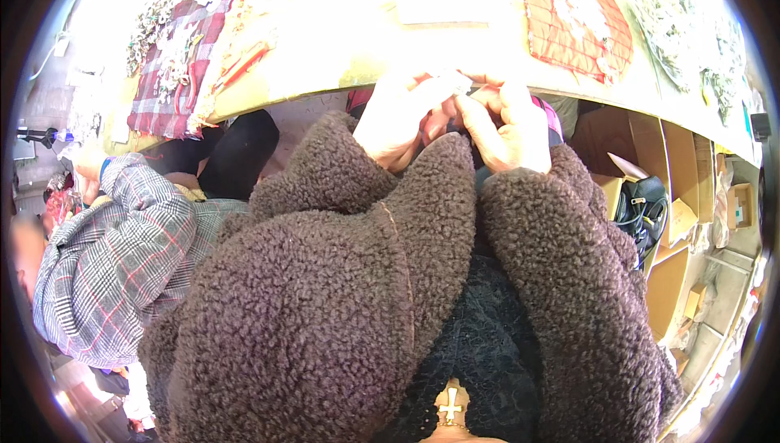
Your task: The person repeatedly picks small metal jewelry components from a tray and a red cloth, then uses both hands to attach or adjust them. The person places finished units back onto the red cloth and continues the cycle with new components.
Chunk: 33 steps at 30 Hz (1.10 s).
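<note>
Sunlit yellow table point(325, 77), cardboard boxes point(678, 167)

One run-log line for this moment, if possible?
left hand: pinching small pale item | right hand: touching same item | place: table edge | neighbour: plaid sleeve

We press our left hand point(396, 122) and right hand point(508, 126) together | at yellow table edge point(309, 90) | beside person's plaid sleeve point(122, 248).

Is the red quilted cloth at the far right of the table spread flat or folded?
Spread flat: the red quilted cloth lies open on the yellow table, with pale small items on it.
</note>
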### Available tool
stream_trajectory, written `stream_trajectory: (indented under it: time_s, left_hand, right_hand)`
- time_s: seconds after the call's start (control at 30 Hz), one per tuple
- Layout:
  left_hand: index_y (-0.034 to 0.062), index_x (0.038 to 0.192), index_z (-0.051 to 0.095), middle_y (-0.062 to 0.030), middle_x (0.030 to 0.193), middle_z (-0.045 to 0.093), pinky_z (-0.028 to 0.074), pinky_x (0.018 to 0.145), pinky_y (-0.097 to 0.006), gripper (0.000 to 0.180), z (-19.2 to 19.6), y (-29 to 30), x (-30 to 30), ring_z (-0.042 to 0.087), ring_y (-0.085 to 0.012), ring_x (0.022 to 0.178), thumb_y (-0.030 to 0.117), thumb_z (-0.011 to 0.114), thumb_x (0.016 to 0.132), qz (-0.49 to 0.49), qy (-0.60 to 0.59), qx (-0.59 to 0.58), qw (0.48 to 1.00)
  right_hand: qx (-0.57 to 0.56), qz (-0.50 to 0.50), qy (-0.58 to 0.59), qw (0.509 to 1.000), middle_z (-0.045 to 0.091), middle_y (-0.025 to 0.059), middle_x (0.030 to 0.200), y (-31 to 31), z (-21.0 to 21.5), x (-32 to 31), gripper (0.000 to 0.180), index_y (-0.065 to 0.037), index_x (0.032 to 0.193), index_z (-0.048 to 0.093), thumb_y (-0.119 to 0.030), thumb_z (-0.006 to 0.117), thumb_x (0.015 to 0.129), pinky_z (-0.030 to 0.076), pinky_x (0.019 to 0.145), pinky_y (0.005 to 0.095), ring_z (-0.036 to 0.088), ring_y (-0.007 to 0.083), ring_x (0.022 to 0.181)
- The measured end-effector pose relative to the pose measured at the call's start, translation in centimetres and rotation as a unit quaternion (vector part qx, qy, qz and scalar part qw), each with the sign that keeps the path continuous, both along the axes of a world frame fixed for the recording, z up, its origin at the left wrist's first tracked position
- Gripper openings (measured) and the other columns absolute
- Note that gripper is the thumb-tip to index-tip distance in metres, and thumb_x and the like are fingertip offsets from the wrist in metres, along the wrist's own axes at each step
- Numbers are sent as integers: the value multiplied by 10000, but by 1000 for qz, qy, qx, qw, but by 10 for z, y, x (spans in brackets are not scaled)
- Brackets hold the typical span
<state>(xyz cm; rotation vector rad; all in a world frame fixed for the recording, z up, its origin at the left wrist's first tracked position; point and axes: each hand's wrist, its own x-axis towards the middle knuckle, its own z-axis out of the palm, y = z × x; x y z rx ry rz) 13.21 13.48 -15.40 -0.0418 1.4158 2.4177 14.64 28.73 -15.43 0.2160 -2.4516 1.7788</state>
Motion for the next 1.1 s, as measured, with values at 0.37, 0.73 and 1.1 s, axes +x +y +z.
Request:
stream_trajectory:
  time_s: [0.37,0.73,1.1]
  left_hand:
    - [28,853,578,33,562,470,287,390,-183,164,-15,7,2,359,-30,421,177,557,916,49,51,41,997]
    - [14,836,592,-2,578,488,308,404,-202,171,-8,2,1,393,-51,436,169,575,908,-29,33,63,997]
    - [-31,946,610,-79,860,631,476,682,-278,187,-6,2,9,576,-136,765,146,584,893,73,159,-247,953]
  right_hand:
    - [7,-24,-5,1000,678,88,742,-2,-1,0,188,-47,915,652,-173,688,780,523,622,286,662,176,649]
    - [63,-27,7,998,624,16,671,1,4,0,102,-17,873,599,-23,657,789,460,566,203,551,49,580]
    - [51,-15,7,999,643,66,663,1,6,-2,183,-54,842,631,-224,675,790,507,578,279,631,152,601]
